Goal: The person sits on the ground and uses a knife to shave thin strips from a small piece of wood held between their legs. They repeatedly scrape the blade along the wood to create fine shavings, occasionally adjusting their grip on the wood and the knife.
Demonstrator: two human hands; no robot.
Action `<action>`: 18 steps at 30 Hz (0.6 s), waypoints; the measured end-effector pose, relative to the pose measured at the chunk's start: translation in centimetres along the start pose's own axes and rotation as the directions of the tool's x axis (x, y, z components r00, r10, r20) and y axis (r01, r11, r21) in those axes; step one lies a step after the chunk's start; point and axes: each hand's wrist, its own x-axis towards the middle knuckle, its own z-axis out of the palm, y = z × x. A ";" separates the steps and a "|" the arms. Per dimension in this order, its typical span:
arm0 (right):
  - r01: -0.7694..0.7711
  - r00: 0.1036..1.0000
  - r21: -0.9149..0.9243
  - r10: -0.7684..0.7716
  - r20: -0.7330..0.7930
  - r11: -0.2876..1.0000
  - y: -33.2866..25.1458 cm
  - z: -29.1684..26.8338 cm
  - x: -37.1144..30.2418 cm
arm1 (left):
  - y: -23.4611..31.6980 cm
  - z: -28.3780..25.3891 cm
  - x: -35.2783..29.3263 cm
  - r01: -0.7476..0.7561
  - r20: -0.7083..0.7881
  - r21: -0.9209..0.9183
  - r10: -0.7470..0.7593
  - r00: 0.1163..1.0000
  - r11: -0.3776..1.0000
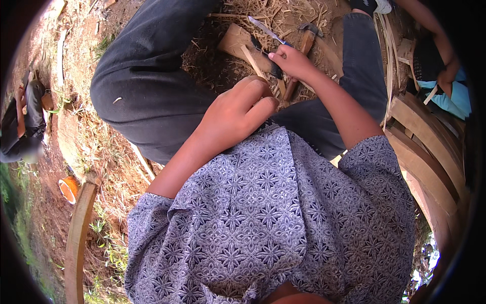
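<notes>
Knife [266,30] left of the hammer [307,42], handle apparently gripped in my right hand [292,62]. My left hand [238,109], nearer me than the hammer, is curled; contents hidden. Risk: knife slipping off the wood strip [252,60], left of the hammer, could cut it.

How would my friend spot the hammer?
Find the person's legs in dark trousers. Between them, by the bare right hand, is a brown wooden-handled hammer. Its chunky dark metal head sets it apart from the slim silver-bladed knife nearby.
</notes>
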 end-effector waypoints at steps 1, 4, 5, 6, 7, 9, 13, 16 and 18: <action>0.013 1.000 -0.003 -0.013 -0.012 1.000 -0.5 -1.0 -1.1 | 0.0 0.0 0.2 -0.011 -0.002 -0.013 0.011 1.000 1.000; 0.059 0.997 0.017 -0.059 0.055 0.998 -3.2 -3.6 -5.4 | 0.4 -0.4 0.3 0.010 -0.016 -0.022 -0.011 1.000 1.000; 0.103 0.989 0.037 -0.106 0.102 0.994 -4.0 -4.2 -6.9 | 0.2 -0.2 0.3 -0.008 -0.043 -0.009 0.008 0.999 1.000; 0.146 0.978 0.065 -0.154 0.143 0.987 -4.6 -4.7 -8.1 | 0.0 0.0 0.4 -0.031 -0.067 0.005 0.031 0.997 1.000; 0.100 0.974 0.078 -0.113 0.195 0.992 -5.1 -4.8 -8.7 | 0.0 0.2 0.4 -0.052 -0.090 0.021 0.054 0.995 0.998; 0.195 0.966 0.002 -0.193 0.170 0.981 -4.4 -4.0 -8.0 | 0.2 0.0 0.2 -0.024 -0.003 -0.007 0.024 1.000 1.000; 0.313 0.946 -0.080 -0.303 0.116 0.946 -3.9 -3.1 -6.7 | 0.0 -0.1 -0.2 -0.025 0.045 -0.007 0.026 0.999 1.000; 0.301 0.949 -0.094 -0.289 0.122 0.949 -3.9 -2.7 -5.7 | 0.0 0.0 -0.2 -0.040 0.060 0.000 0.040 0.997 0.999; 0.352 0.935 -0.101 -0.343 0.091 0.931 -3.5 -2.0 -4.8 | -0.1 -0.1 -0.2 -0.046 0.059 0.003 0.045 0.997 0.999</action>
